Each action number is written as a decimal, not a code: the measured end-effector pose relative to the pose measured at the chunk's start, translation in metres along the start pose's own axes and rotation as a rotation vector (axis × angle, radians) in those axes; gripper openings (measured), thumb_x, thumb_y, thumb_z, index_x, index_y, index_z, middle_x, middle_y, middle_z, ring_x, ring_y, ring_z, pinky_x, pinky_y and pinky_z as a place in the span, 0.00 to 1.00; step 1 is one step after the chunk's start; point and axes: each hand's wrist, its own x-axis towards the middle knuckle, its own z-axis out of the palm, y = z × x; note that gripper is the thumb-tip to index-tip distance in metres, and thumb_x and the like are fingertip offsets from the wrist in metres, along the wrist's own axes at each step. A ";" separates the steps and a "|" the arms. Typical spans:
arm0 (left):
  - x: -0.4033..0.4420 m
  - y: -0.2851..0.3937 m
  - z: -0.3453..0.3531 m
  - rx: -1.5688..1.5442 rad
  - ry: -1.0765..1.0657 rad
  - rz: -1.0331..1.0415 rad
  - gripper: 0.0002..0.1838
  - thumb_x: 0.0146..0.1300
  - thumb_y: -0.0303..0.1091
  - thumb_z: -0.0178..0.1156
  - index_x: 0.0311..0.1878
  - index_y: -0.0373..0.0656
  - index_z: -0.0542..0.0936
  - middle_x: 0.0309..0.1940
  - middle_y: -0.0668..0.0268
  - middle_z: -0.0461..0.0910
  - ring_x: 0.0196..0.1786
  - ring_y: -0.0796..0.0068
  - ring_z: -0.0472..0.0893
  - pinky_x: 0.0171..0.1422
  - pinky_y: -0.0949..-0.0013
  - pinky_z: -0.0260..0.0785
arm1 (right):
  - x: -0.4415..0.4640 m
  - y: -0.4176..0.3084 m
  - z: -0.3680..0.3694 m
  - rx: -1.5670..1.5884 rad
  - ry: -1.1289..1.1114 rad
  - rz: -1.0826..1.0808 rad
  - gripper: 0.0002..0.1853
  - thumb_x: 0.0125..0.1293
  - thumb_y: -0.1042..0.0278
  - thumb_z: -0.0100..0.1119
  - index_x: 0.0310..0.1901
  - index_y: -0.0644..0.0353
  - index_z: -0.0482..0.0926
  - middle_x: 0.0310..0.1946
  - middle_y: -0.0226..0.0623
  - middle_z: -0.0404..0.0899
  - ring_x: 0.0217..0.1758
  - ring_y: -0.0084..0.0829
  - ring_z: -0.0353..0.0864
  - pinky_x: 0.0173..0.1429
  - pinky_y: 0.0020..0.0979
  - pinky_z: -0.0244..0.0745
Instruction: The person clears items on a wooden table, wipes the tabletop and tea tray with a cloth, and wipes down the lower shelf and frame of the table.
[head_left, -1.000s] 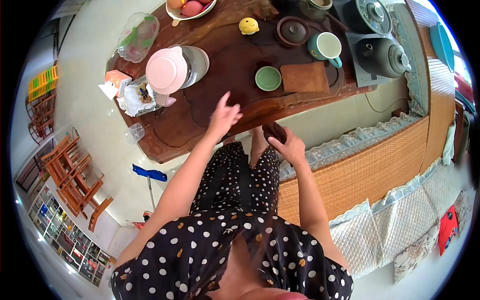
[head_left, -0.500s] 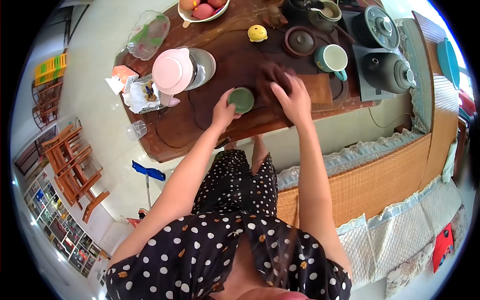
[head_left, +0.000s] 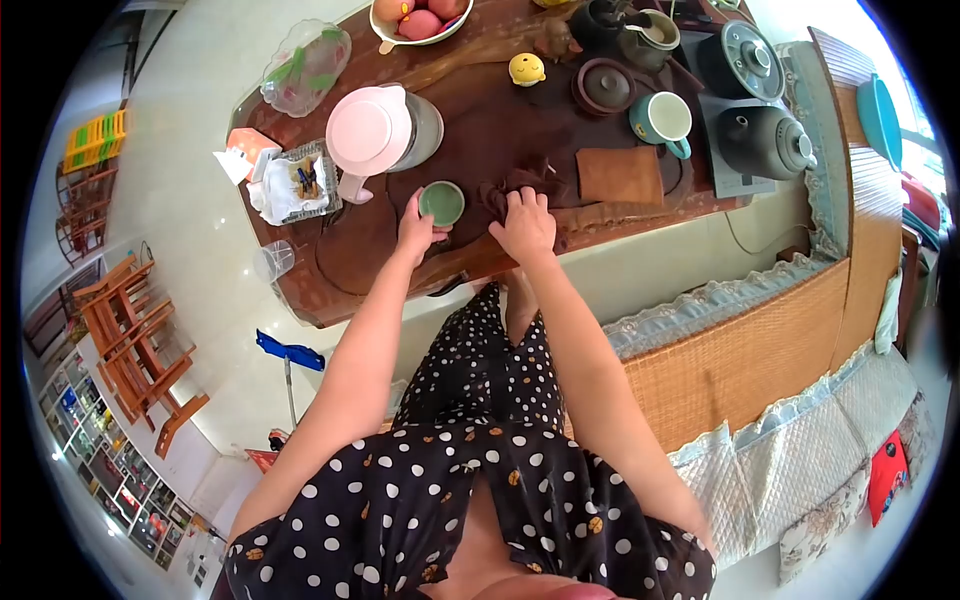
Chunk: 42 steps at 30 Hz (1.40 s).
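Note:
My left hand (head_left: 416,234) has its fingers wrapped round a small green cup (head_left: 442,204) at the near side of the dark wooden table. Just to the right, my right hand (head_left: 526,226) grips a crumpled dark brown cloth (head_left: 546,178), which spreads over the tabletop beyond the fingers. A narrow gap separates the cloth from the cup. Behind the cup stands a glass jug with a pink lid (head_left: 370,130). Right of the cloth lies a flat brown mat (head_left: 620,176).
A teal mug (head_left: 664,118), a brown lidded pot (head_left: 604,86) and a yellow round figure (head_left: 526,69) stand farther back. A dark kettle (head_left: 762,142) is at the right. On the left are a tissue box (head_left: 252,150) and a clear plastic cup (head_left: 273,261) by the edge.
My right hand has swept the cloth left from the brown mat toward the cup, uncovering the mat. The left hand and green cup have shifted a little to the left.

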 end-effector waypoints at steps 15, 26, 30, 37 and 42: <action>-0.034 0.020 0.136 0.330 -0.151 0.201 0.28 0.60 0.43 0.67 0.59 0.38 0.73 0.46 0.62 0.81 0.43 0.76 0.80 0.43 0.70 0.76 | -0.149 0.199 -0.017 0.637 0.168 0.601 0.31 0.47 0.51 0.66 0.53 0.61 0.78 0.50 0.50 0.78 0.57 0.47 0.77 0.59 0.41 0.72; -0.018 0.076 0.280 -0.209 -0.107 -0.089 0.12 0.56 0.30 0.62 0.42 0.44 0.73 0.28 0.72 0.72 0.20 0.85 0.65 0.19 0.78 0.54 | -0.135 0.237 -0.098 0.670 0.063 0.278 0.27 0.49 0.54 0.68 0.49 0.61 0.78 0.45 0.45 0.77 0.52 0.44 0.76 0.56 0.38 0.72; -0.105 0.086 0.193 -0.317 0.035 -0.098 0.18 0.56 0.30 0.60 0.51 0.47 0.74 0.43 0.75 0.77 0.40 0.84 0.75 0.29 0.79 0.60 | -0.098 0.209 -0.132 0.586 0.113 -0.017 0.26 0.48 0.56 0.68 0.49 0.58 0.78 0.45 0.43 0.77 0.52 0.43 0.76 0.54 0.38 0.74; -0.168 0.060 0.089 -0.299 0.010 -0.008 0.25 0.55 0.24 0.52 0.59 0.47 0.69 0.46 0.69 0.78 0.33 0.81 0.76 0.24 0.77 0.61 | 0.067 0.094 -0.060 0.022 0.212 -0.383 0.30 0.54 0.52 0.66 0.61 0.43 0.73 0.66 0.39 0.62 0.72 0.46 0.55 0.66 0.54 0.59; -0.156 0.044 0.112 -0.311 0.024 0.024 0.24 0.55 0.23 0.51 0.58 0.48 0.68 0.44 0.71 0.76 0.32 0.83 0.73 0.25 0.77 0.60 | 0.077 0.098 -0.046 -0.011 0.168 -0.428 0.29 0.52 0.50 0.67 0.57 0.43 0.76 0.66 0.34 0.64 0.72 0.42 0.55 0.66 0.53 0.58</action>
